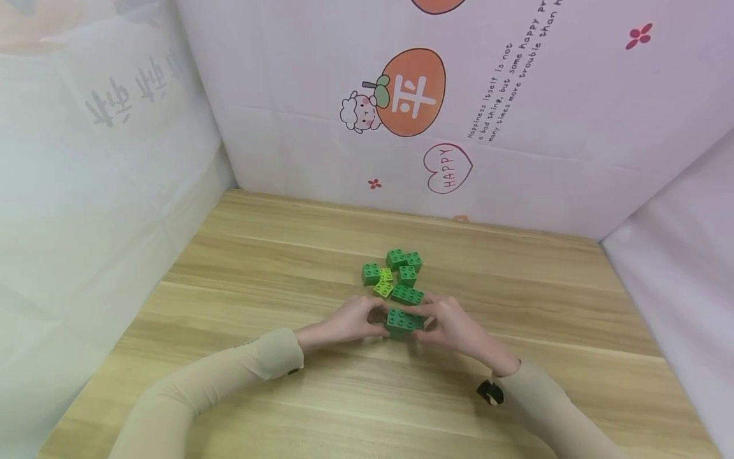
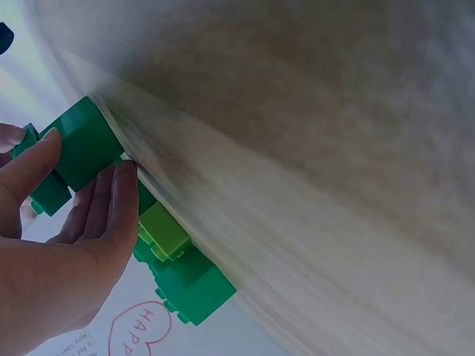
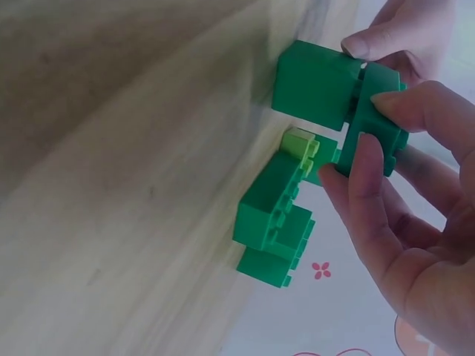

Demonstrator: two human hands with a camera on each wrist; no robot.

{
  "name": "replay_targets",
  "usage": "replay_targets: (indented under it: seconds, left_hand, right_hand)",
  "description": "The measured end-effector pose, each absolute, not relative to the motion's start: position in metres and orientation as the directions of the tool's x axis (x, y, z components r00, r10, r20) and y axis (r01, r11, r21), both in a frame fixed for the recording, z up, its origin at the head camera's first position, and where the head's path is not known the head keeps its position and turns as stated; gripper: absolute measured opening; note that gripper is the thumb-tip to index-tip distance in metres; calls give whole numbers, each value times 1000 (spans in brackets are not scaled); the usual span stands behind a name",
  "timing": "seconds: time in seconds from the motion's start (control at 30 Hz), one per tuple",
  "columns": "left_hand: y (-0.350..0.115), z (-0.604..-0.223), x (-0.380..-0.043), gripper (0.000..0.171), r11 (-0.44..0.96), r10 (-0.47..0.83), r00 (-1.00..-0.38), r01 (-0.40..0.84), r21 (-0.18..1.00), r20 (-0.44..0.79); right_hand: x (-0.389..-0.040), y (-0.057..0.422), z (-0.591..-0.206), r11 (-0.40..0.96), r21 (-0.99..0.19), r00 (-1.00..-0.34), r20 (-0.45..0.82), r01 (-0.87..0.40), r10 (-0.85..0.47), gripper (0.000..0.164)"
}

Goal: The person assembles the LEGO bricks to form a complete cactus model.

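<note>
My left hand [image 1: 352,319] grips a large green toy building brick [image 3: 315,85], thumb on one side and fingers on the other. On its studded top sits a thinner green brick [image 3: 375,119], overhanging toward my right hand [image 1: 455,325]. Right thumb and fingers pinch this thinner brick by its sides. In the right wrist view, a narrow gap with studs shows between both bricks. The left wrist view has the large brick [image 2: 87,144] close to the tabletop, with the left fingers [image 2: 119,193] partly covering its lower side.
Just beyond the hands, a long green brick [image 1: 408,294] stands on the wooden table [image 1: 275,255]. Behind it are light green bricks [image 1: 383,289] and several darker green bricks [image 1: 371,273]. A printed cloth [image 1: 309,146] hangs at the table's back edge.
</note>
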State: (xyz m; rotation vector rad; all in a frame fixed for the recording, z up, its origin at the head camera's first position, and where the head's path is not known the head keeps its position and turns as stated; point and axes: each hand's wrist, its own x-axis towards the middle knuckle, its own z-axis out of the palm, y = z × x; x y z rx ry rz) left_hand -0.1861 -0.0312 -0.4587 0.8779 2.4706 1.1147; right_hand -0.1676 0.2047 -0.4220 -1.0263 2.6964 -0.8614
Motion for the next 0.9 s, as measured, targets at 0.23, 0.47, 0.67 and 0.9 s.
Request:
replay_targets:
  seconds: [0.23,0.47,0.67,0.9]
  left_hand:
    - [-32,-459,-185,33,511,639,-769,420,750,-5]
    - [-32,-459,-184,32,507,643,-766,435,744,10]
    - [-32,-461,-185,32,512,639,-769,435,740,10]
    - [-33,-460,-184,30,516,641,-768,445,732,15]
  right_hand:
    - [-166,203,-420,634,-524,-771,72,-569,-633,47]
    - [-159,199,-424,669,-398,-766,168,-628,-620,46]
    - [-156,196,-425,663,-338,-741,223,-668,-634,44]
    - [-155,194,-425,681,-315,-749,227,-661,-623,45]
